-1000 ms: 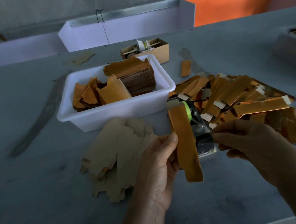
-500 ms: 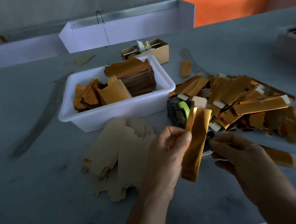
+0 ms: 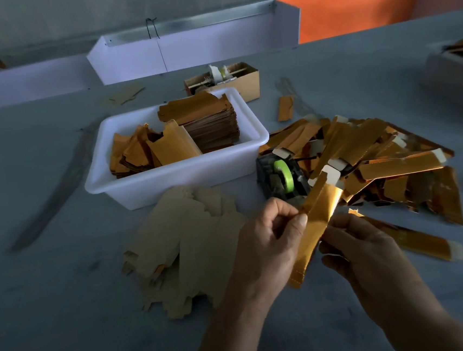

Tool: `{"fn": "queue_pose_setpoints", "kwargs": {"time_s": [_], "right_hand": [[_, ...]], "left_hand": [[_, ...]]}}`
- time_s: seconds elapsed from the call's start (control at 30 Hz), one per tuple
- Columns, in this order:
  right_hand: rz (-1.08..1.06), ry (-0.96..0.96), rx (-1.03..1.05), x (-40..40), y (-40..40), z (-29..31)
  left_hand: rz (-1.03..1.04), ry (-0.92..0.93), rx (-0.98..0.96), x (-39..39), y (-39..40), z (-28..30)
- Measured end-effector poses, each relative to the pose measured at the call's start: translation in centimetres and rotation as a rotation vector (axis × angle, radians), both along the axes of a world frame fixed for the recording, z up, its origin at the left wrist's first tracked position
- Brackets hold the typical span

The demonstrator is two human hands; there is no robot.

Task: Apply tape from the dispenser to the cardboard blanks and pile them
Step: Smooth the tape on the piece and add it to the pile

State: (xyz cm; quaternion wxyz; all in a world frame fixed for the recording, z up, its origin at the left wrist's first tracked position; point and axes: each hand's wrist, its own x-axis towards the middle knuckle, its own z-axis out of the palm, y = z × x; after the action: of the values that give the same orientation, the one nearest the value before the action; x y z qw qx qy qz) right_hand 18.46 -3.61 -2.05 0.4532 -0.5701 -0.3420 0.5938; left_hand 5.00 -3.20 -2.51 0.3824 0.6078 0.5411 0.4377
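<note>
A long gold cardboard blank (image 3: 315, 223), folded lengthwise with a white tab at its top, is pinched by my left hand (image 3: 268, 242) at its left edge. My right hand (image 3: 356, 245) touches its right edge lower down. Just behind stands the dark tape dispenser (image 3: 279, 180) with a green roll. A heap of folded gold blanks (image 3: 373, 159) lies to the right. One more gold blank (image 3: 417, 238) lies blurred on the table beside my right hand. Flat brown blanks (image 3: 186, 244) are spread to the left.
A white plastic tub (image 3: 185, 174) holds stacked and loose gold blanks. Behind it stands a small open cardboard box (image 3: 243, 79). A single gold scrap (image 3: 285, 108) lies further back. White trays and an orange panel line the far edge. A grey bin (image 3: 454, 66) sits at the right.
The blank has tilted from upright to leaning right and has been folded narrower. My right hand has come in against its right edge. A finished blank appeared on the table at the right.
</note>
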Motion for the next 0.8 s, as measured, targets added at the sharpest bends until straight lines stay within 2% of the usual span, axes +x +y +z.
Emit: {"fn": "queue_pose_setpoints", "kwargs": {"time_s": [0.07,0.17,0.4,0.47,0.53,0.63,0.8], "right_hand": [[-0.012,-0.019,0.009,0.0,-0.1,-0.1],[-0.028,-0.101,0.042,-0.1,0.0,-0.2],[-0.013,-0.563,0.229,0.0,0.6,-1.2],[0.016,-0.618,0.222,0.4,0.4,-1.5],[0.047,-0.541,0.199,1.3,0.0,-1.4],[0.057,-0.263,0.165,3.2,-1.1,-0.2],[0.317,-0.045,0.261,5.1,-2.4,2.9]], "left_hand": [[-0.009,0.130,0.086,-0.1,0.0,0.2],[-0.040,0.231,0.162,-0.1,-0.1,0.6],[-0.049,0.309,0.144,0.1,-0.2,0.9],[-0.032,0.310,0.134,0.2,-0.3,1.0],[0.005,0.250,0.074,0.4,-0.3,1.3],[0.110,0.124,-0.057,0.7,-0.2,1.7],[0.186,-0.048,-0.237,1.1,-1.2,2.7]]}}
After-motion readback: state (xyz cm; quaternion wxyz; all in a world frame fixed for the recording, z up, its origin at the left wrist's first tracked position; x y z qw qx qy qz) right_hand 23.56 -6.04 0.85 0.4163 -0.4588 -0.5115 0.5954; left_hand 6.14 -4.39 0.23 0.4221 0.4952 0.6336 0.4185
